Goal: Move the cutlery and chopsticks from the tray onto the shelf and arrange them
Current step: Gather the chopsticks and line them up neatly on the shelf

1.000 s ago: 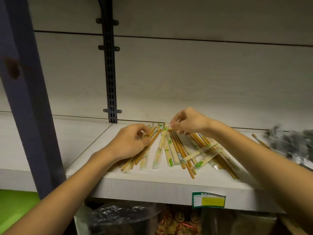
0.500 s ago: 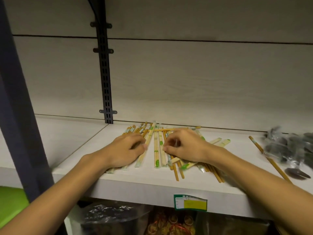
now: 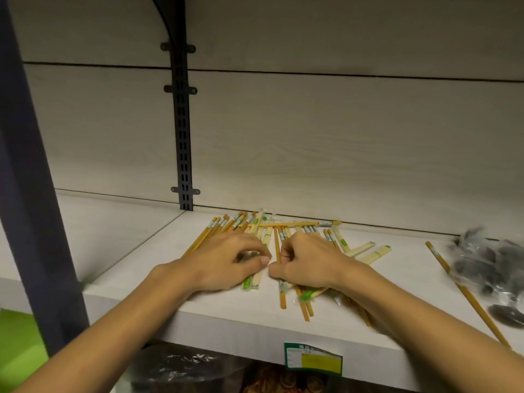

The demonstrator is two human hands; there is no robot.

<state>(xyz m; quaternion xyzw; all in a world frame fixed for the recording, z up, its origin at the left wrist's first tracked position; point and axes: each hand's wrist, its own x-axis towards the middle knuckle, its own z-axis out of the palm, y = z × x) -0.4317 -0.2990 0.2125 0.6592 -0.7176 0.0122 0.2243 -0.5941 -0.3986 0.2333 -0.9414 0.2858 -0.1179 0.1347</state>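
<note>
1. Shelf (image 3: 147, 251): pale wood board; bare surface left of the pile, front edge close below the hands.
2. Black wrapped cutlery (image 3: 487, 265): blurred, cut off at the right edge.
3. Chopsticks (image 3: 283, 231): brown and green-wrapped pairs fanned mid-shelf, partly hidden under both hands.
4. Left hand (image 3: 226, 262) and right hand (image 3: 309, 262): fingers curled, pinching chopsticks, nearly touching each other.

Both forearms are reaching forward and converging, bare to the elbows. The left hand (image 3: 226, 262) is lying palm down, fingers curling inward, thumb tip pointing toward the other hand. The right hand (image 3: 307, 260) is also lying knuckles up, fingers curling under, thumb nearly touching the left thumb.
</note>
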